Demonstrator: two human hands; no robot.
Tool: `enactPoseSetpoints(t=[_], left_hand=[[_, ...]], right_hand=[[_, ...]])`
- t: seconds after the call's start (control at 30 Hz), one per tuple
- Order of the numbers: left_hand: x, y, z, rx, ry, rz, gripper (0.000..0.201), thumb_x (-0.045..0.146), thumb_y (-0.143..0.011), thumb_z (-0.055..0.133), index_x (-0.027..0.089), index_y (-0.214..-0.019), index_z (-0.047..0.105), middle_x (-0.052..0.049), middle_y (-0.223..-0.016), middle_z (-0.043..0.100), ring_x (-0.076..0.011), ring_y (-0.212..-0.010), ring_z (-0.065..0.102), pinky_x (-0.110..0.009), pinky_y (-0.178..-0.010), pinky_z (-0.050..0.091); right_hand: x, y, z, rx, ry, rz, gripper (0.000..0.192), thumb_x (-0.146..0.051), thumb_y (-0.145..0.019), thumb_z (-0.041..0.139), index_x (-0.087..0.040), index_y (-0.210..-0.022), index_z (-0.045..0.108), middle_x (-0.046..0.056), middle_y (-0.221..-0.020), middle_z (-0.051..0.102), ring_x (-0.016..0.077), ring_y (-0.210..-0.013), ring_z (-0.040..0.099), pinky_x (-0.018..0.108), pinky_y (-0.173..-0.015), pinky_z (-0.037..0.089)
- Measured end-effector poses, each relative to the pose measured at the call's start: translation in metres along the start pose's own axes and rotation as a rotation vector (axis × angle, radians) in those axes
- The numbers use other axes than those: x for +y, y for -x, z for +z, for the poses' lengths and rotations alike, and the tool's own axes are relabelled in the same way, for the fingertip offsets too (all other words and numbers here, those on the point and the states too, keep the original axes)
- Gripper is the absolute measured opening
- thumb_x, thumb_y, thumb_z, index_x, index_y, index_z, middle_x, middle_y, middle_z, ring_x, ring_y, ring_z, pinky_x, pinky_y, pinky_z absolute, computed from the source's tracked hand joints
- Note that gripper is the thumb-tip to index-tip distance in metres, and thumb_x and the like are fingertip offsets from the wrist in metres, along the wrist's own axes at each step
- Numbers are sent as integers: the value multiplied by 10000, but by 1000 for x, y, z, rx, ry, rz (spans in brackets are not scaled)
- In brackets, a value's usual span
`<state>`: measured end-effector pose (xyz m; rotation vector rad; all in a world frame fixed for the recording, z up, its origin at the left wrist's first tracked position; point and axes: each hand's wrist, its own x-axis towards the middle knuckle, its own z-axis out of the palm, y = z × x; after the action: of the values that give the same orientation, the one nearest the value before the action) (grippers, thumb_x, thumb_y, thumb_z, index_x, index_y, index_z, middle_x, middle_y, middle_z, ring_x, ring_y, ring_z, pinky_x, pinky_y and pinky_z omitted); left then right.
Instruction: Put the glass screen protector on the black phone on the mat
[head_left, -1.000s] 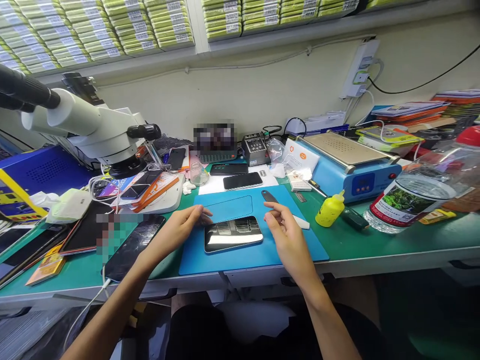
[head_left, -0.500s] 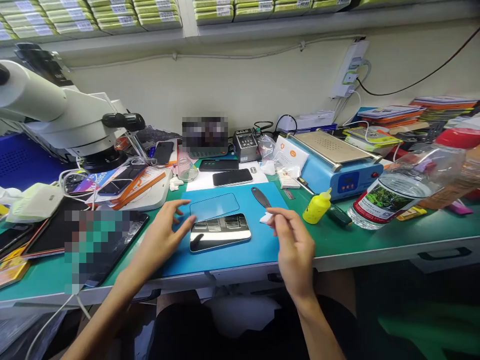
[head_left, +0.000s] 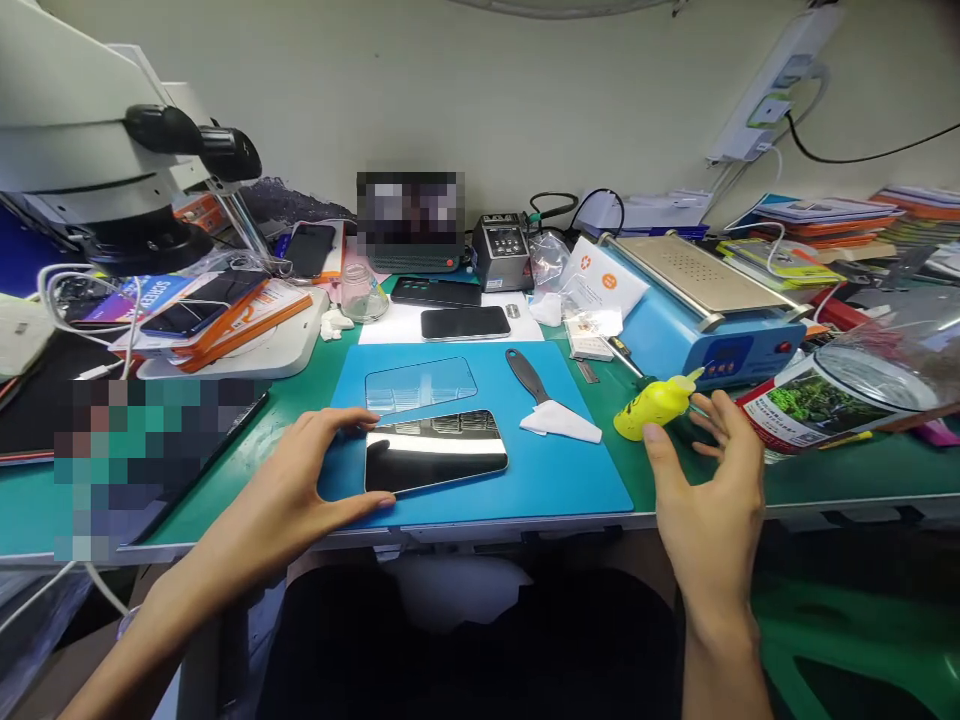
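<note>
A smartphone [head_left: 435, 455] with a dark, reflective screen lies on the blue mat [head_left: 465, 510]. My left hand [head_left: 300, 470] spans its left end, thumb at the near edge and fingers at the far edge. Just behind it lies a clear glass screen protector [head_left: 420, 385] with a dark border. My right hand [head_left: 712, 490] is open beside a yellow squeeze bottle [head_left: 652, 408], which leans to the right; the thumb tip is against or very near it, the fingers spread. Between the hands, a folded white wipe [head_left: 561, 420] covers the end of a dark-handled tool [head_left: 525, 375].
A blue heating plate machine [head_left: 705, 320] and a water bottle [head_left: 840, 395] stand at the right. The microscope [head_left: 97, 170] overhangs the left side. Another phone [head_left: 465, 322] lies behind the mat, near a glass jar [head_left: 361, 293] and a dark control box [head_left: 502, 252].
My right hand has let go of the white wipe, now on the mat, and moved right to the yellow bottle, which leans more. My left hand has closed around the phone's left end. The view tilted down.
</note>
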<state>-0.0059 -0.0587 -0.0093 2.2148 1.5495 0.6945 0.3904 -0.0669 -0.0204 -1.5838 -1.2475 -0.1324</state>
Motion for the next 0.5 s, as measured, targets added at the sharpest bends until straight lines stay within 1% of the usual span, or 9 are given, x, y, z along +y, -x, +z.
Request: enactPoseSetpoints(t=[0.07,0.2,0.3,0.37,0.43,0.5], left_hand=[[2,0,2,-5,5,31,681,541,-919,805,376,-1473,446,-37,-1417,590,-305,-1313,582,-481,-1120,479],[6,-2,3,-42,-19,73,742,525,-937,793,418,-1549,387,-26,-1405,601,-314,-1318,552,-481,-1111,448],[7,-2,3,-34,-41,79,771,532,-934,799,428,-1569,375,-24,-1412,602,-322,-1327,538,-489,-1127,413],[9,-2,4,-28,-42,67,786,538,-926,807,426,-1574,377,-24,-1413,606,-324,-1323,537,-492,-1131,402],[10,-2,4,-28,-29,47,797,538,-924,809,423,-1581,373,-23,-1408,613,-318,-1314,542,-485,-1129,405],[12,-1,3,-25,-4,32,807,531,-924,813,419,-1587,366,-20,-1407,624,-305,-1316,547,-472,-1129,413]], right_hand=[[-4,-1,3,-25,78,-8,760,-560,-948,728,-180,-1576,531,203,-1421,696,399,-1313,648,605,-1077,506],[-5,-3,8,-39,228,-8,768,-697,-937,669,-140,-1465,641,218,-1272,747,445,-1225,665,664,-1080,459],[-2,-5,11,-43,266,29,745,-735,-924,663,-147,-1379,706,209,-1232,761,453,-1205,670,678,-1084,449],[-5,-5,13,13,215,40,737,-715,-885,732,-144,-1351,726,205,-1231,763,452,-1192,681,678,-1075,475],[-16,-4,14,76,74,37,704,-646,-858,806,-155,-1358,729,186,-1264,755,440,-1189,699,668,-1072,508],[-33,-1,14,70,-89,47,634,-544,-874,837,-204,-1394,715,140,-1282,754,395,-1163,730,635,-1083,535]])
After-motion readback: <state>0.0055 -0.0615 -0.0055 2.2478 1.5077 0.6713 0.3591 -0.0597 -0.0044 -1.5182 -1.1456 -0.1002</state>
